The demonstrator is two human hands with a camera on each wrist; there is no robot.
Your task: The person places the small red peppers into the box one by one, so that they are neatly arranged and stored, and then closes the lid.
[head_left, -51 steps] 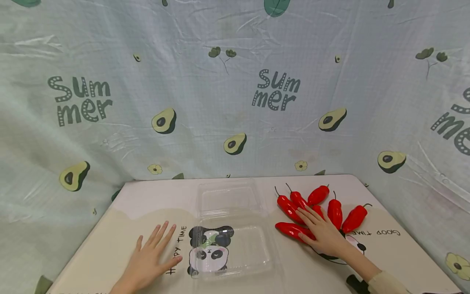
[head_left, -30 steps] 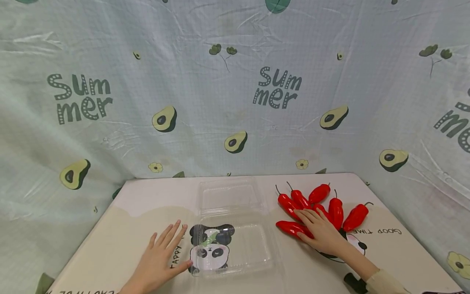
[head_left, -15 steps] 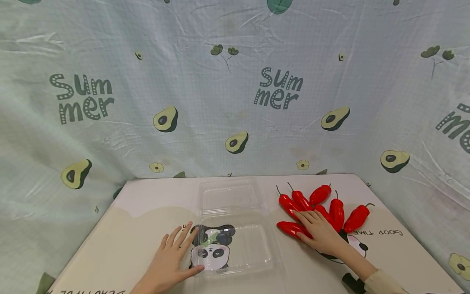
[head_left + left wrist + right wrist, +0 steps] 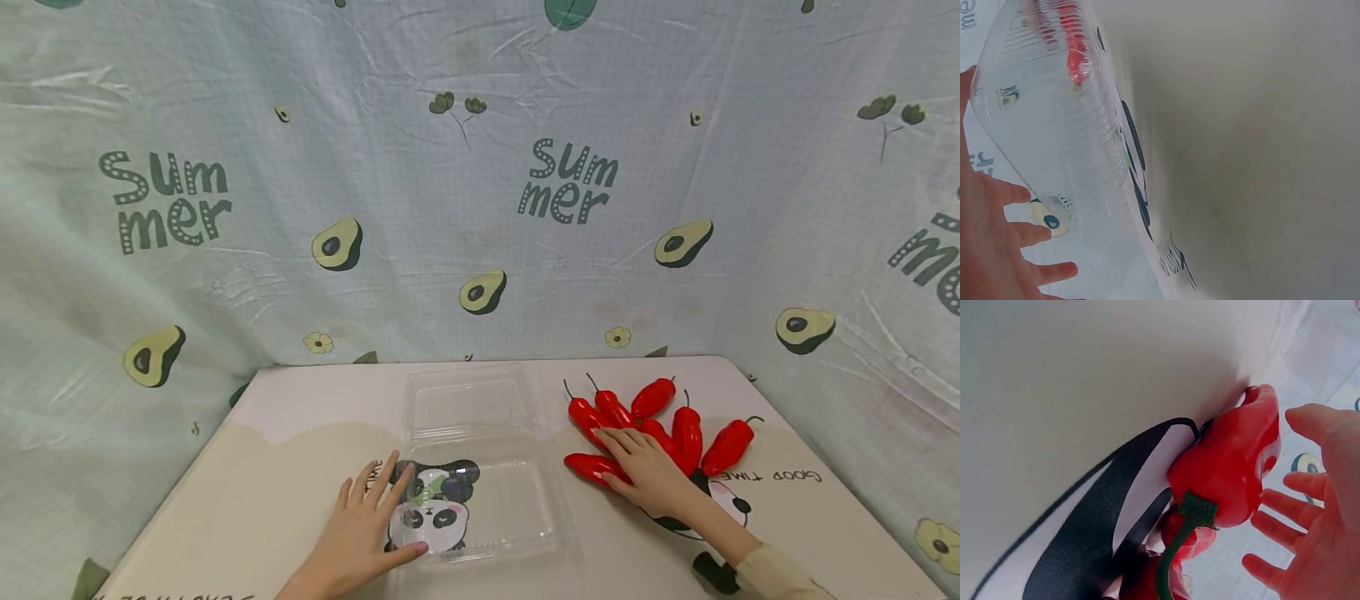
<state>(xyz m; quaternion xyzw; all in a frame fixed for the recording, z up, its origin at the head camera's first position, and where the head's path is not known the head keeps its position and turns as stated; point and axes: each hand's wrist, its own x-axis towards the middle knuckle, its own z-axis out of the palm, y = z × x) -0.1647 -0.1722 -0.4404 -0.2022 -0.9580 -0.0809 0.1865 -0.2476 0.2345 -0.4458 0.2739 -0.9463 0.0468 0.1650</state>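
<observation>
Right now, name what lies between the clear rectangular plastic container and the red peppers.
The head view shows only bare beige tabletop between container and peppers.

A wrinkled, pale grey-green sheet [image 4: 420, 192] hangs behind the table [image 4: 315, 400] and along its left and right sides, printed with halved avocados [image 4: 483, 292], small yellow flowers [image 4: 618, 337] and dotted "summer" lettering [image 4: 567, 183]. The tabletop, with rounded far corners, is pale pink at the far edge and beige nearer, with a panda print [image 4: 725, 497] and "GOOD TIME" lettering [image 4: 795, 477] on the right. Soft light glints on the sheet's creases.
</observation>
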